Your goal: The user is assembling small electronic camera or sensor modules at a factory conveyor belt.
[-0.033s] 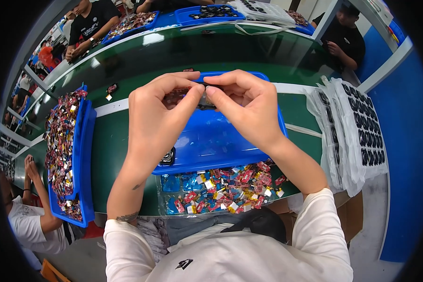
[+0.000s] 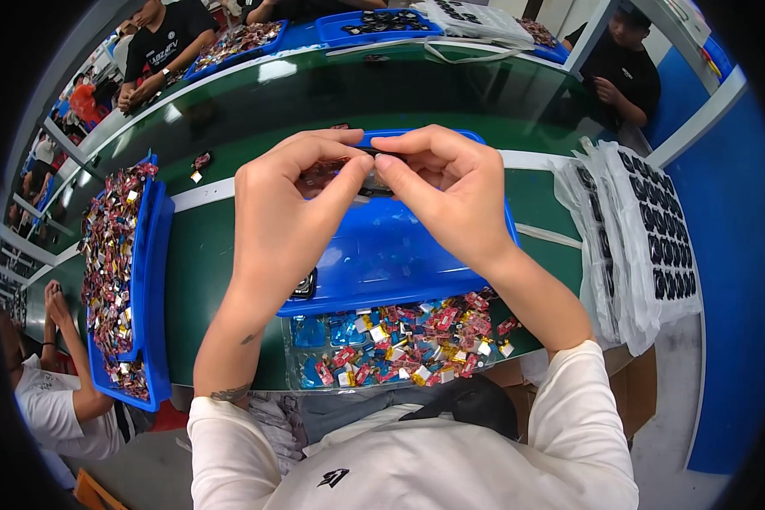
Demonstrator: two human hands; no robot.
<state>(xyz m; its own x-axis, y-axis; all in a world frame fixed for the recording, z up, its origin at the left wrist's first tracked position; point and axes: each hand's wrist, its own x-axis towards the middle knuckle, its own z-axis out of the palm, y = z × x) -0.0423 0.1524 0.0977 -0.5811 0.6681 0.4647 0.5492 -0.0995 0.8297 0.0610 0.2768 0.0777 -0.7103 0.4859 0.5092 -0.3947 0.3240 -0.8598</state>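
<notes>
Two hands, left hand [image 2: 285,200] and right hand [image 2: 450,195], are grasping one mostly hidden dark piece [image 2: 391,156] in a joint pinch above one blue tray [image 2: 399,255], the grip barely shifting since the earlier frame, while one parts-heaped blue bin [image 2: 155,297] is standing leftward on the green surface [image 2: 200,255], co-workers [image 2: 633,72] flanking it.

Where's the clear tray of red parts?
In the head view, the clear tray lies lower centre, between the central blue bin and the wearer's shirt.
</notes>
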